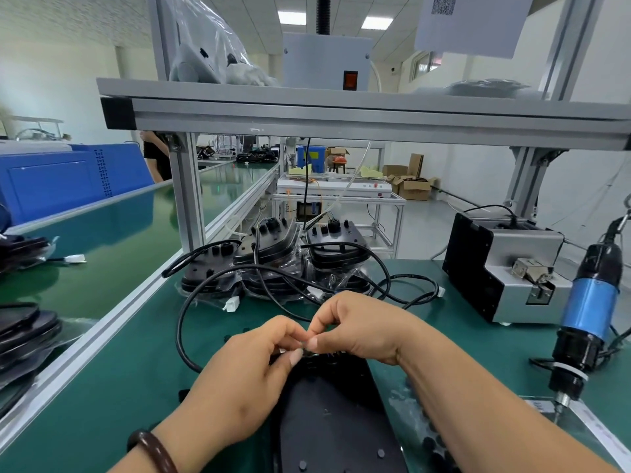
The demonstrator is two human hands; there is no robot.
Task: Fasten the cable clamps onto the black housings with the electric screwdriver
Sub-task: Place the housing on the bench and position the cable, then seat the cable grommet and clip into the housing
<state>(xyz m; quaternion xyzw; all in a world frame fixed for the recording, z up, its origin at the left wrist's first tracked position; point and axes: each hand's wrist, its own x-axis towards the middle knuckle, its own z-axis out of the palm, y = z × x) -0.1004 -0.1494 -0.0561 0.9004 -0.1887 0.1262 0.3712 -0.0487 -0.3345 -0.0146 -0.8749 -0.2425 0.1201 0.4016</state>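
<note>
At the near centre of the green tabletop [136,387], your left hand [246,377] and right hand [358,326] meet fingertip to fingertip over the far end of the black housing [327,421], which lies flat and runs toward you. Both pinch one small part between them. The fingertips hide most of it, so I judge rather than see that it is the cable clamp [305,349]. Seat it squarely over the cable and its screw hole before either hand lets go, and press it flat with the left fingers so it cannot twist when the bit bites. Then reach out with the right hand only: the electric screwdriver [590,308], blue-bodied, hangs upright at the right edge, with the grey screw feeder [505,268] just beyond it, well apart from the housing. Mind the loose black cable [179,322] looping at the left and the pile of bagged housings [273,261] at the far centre. As for writing, a square code is printed on the white sheet [474,22] hanging at the top, too blurred to read. No brand shows legibly on the screwdriver or feeder.
</note>
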